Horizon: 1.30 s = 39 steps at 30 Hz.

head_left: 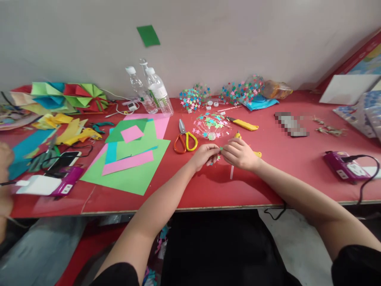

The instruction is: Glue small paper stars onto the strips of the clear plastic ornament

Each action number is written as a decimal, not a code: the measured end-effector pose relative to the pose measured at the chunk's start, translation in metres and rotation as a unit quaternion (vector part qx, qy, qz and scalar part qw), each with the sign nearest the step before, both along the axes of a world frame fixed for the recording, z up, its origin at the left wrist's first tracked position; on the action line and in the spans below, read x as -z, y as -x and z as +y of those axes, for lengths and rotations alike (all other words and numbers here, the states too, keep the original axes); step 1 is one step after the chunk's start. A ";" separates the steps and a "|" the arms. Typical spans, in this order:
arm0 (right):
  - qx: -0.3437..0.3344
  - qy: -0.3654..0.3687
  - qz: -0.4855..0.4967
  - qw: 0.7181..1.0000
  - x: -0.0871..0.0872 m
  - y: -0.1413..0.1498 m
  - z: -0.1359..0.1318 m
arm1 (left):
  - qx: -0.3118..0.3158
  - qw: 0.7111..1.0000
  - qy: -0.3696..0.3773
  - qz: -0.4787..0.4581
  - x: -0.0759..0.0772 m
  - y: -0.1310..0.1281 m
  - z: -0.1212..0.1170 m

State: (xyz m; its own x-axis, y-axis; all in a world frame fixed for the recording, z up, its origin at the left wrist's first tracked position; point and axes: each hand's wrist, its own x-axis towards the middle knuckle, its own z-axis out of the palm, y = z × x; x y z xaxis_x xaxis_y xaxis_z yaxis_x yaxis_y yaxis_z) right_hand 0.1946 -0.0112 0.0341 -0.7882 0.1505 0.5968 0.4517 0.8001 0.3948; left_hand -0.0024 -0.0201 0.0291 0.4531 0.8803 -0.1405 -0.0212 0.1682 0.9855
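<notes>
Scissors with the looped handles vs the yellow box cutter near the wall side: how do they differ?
Colour: scissors have one red and one yellow handle; box cutter has a yellow body.
Shape: scissors have two open loops; box cutter has one straight grip.
Pose: scissors point toward the wall; box cutter lies more sideways, blade end to the left.
Shared: both lie on the red table, unheld.

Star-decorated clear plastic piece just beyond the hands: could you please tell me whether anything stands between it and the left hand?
Nothing visible does: only red tabletop shows between the left hand and the plastic piece. The scissors lie off to the left.
</notes>
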 end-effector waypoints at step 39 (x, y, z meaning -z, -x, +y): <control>0.341 0.419 0.041 0.841 -0.009 -0.047 -0.004 | -0.085 0.994 0.009 0.062 -0.004 -0.001 -0.011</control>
